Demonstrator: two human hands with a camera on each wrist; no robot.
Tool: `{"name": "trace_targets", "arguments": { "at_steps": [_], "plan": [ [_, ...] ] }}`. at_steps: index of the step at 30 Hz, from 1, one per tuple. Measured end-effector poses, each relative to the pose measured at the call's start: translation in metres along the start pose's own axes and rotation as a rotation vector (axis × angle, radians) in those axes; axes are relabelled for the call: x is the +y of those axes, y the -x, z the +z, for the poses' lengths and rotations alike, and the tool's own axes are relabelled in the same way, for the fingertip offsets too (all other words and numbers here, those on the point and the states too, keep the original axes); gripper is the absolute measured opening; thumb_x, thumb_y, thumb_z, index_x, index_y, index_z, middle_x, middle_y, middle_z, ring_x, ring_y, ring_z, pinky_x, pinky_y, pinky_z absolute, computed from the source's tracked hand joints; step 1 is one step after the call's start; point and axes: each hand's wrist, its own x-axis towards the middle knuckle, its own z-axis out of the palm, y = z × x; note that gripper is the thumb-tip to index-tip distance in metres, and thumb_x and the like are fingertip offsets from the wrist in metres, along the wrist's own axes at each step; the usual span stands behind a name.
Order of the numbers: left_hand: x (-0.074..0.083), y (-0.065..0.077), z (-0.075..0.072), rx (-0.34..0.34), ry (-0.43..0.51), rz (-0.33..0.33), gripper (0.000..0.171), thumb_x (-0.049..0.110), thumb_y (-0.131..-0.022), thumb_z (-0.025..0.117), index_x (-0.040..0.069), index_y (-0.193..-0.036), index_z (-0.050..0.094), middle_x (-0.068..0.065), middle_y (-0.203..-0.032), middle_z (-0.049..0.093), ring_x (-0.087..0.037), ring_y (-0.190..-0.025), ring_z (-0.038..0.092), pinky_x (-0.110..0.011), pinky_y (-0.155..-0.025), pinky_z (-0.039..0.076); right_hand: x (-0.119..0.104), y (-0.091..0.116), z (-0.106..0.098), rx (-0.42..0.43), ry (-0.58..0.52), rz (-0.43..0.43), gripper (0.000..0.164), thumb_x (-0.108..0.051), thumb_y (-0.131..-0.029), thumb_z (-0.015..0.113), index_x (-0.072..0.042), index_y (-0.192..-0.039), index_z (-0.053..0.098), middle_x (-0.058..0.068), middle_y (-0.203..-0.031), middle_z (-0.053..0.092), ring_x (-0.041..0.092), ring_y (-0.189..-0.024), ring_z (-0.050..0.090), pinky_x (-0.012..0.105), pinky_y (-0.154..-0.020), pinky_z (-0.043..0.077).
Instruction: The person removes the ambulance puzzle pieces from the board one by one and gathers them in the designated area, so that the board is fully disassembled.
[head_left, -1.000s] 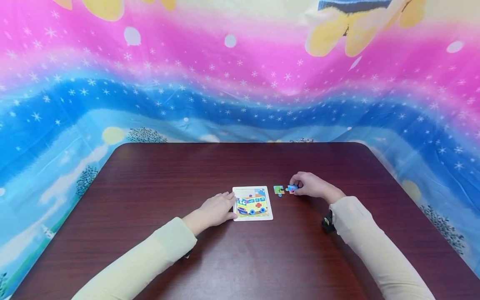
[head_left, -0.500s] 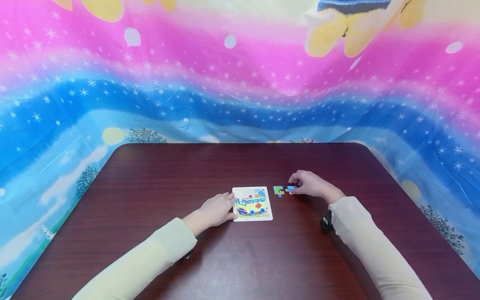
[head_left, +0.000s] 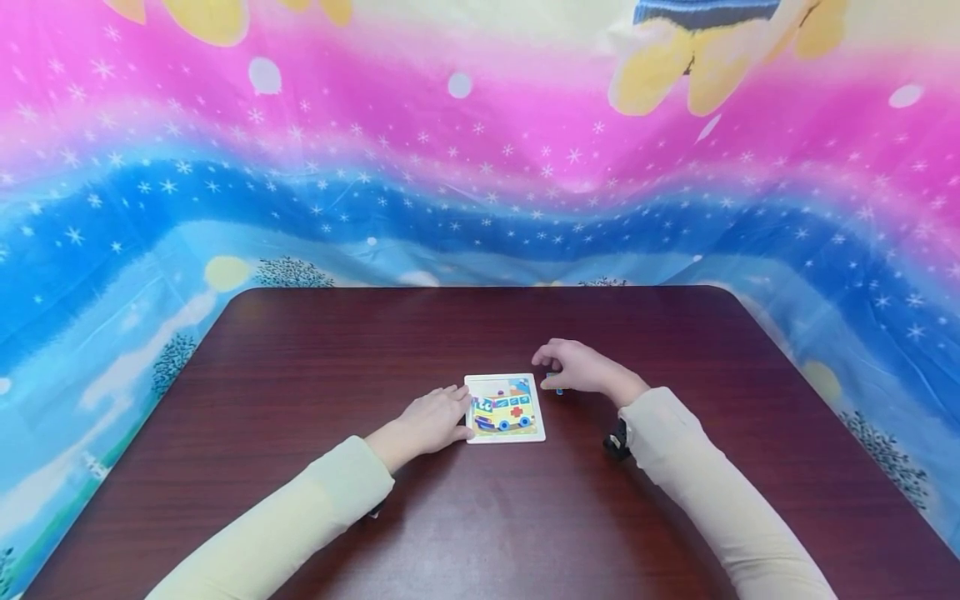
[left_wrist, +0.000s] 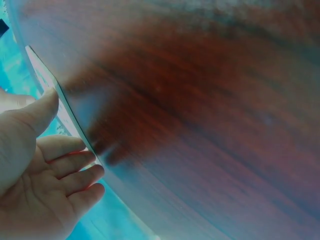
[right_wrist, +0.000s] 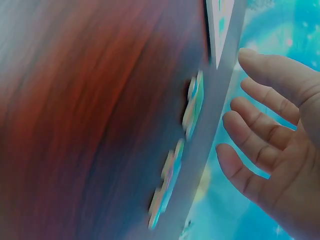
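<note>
Fingers of the right hand (head_left: pixel 585 367) are held wide apart, slightly bent, with nothing gripped. Below them, 2 loose puzzle pieces are laid on the dark table (head_left: pixel 480 517): the nearer piece (right_wrist: pixel 195 102), just beside the right edge of the puzzle tray (head_left: pixel 506 439), and the farther piece (right_wrist: pixel 169 177), placed beyond it from the tray. A gap is seen in the right wrist view between the fingertips and both pieces. By the left hand (head_left: pixel 426 421), the tray's left edge is touched, its fingers extended and its thumb set apart from them.

Under the right hand, the nearer piece is mostly covered in the head view, and the farther one is hidden there. Both are shown edge-on and blurred in the right wrist view, so their printing can hardly be made out; the tray is cut off at the top.
</note>
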Motion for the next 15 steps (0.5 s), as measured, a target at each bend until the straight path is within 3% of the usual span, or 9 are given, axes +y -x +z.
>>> {"name": "trace_targets", "arguments": {
  "at_steps": [15],
  "plan": [
    [0.000, 0.000, 0.000, -0.001, 0.024, -0.006, 0.055, 0.033, -0.086, 0.063, -0.003, -0.125, 0.052, -0.018, -0.133, 0.047, -0.033, -0.123, 0.042, -0.039, -0.103, 0.033, -0.025, -0.015, 0.024, -0.066, 0.067, -0.135, 0.018, -0.013, -0.079, 0.073, -0.015, -0.096, 0.068, 0.000, -0.089, 0.054, 0.013, -0.070, 0.046, 0.026, -0.061, 0.043]
  ]
}}
